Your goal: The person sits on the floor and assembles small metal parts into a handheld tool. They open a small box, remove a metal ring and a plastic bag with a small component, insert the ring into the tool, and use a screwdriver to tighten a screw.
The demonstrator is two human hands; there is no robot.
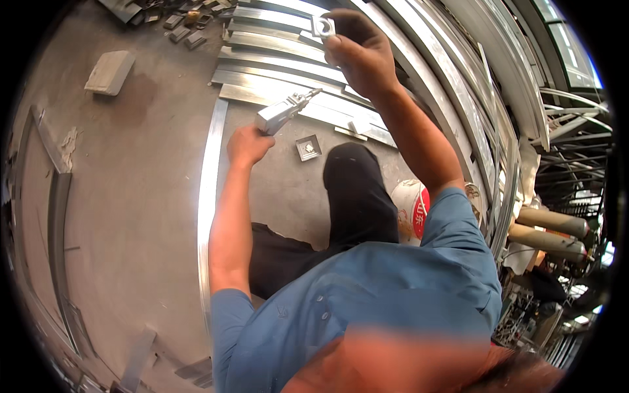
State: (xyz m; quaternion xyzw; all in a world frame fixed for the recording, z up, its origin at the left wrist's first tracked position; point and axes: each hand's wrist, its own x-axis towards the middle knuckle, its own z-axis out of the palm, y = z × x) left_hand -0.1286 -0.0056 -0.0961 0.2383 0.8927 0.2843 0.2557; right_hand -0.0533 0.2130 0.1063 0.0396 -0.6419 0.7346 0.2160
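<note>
My left hand [247, 145] is closed around the near end of a silver, box-shaped metal piece [275, 116] with a narrow stepped tip. The tip points up and right, over the nearest metal bars. My right hand [362, 56] is raised above the bars, with a small square metal piece [323, 27] pinched between thumb and fingers. A round opening shows in that piece. On the floor between my left hand and my knee sits a small square tray [307, 148] with pale bits inside. A short metal offcut [357, 126] lies by the nearest bar.
Several silver metal bars [282, 65] lie side by side ahead. A long flat strip [211, 190] runs along my left side. A white and red bucket [411, 208] stands at my right. A pale block [110, 72] and small metal pieces [187, 33] lie farther left. Long profiles [452, 72] are stacked at right.
</note>
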